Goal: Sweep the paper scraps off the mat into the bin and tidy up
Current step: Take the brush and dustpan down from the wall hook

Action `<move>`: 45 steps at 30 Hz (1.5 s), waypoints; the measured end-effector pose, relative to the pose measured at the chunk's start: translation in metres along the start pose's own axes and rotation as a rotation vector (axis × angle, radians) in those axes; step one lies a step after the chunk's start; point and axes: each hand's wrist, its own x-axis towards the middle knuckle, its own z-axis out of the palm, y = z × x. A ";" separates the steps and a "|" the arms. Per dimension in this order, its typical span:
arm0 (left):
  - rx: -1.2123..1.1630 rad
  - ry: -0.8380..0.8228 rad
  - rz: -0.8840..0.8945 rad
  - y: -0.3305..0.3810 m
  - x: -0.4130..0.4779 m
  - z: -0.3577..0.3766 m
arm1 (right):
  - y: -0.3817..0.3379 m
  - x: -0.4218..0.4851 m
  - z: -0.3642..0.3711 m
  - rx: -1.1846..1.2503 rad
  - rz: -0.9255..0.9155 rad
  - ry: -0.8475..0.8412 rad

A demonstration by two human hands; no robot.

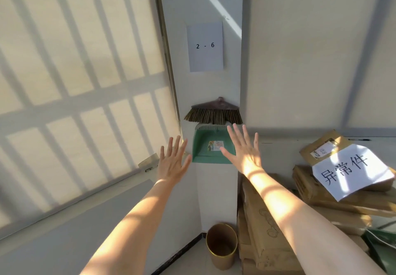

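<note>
Both arms outstretched, left hand (173, 161) and right hand (243, 148) spread flat

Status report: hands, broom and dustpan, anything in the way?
Left hand, right hand open, empty. Dustpan, broom at wall, ungripped. Bin below. Boxes stacked close right.

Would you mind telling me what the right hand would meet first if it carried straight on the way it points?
Most likely the hanging green dustpan, which the open right hand overlaps in view; the broom head sits just above its fingertips. Depth is unclear.
</note>
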 end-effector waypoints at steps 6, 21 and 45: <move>-0.008 -0.006 0.040 -0.027 0.078 0.025 | 0.009 0.070 0.037 -0.030 0.023 0.016; 0.039 -0.001 0.046 -0.017 0.251 0.095 | 0.080 0.228 0.092 -0.018 0.029 -0.063; -0.042 0.166 0.234 -0.034 0.371 0.123 | 0.087 0.318 0.158 0.016 0.116 0.082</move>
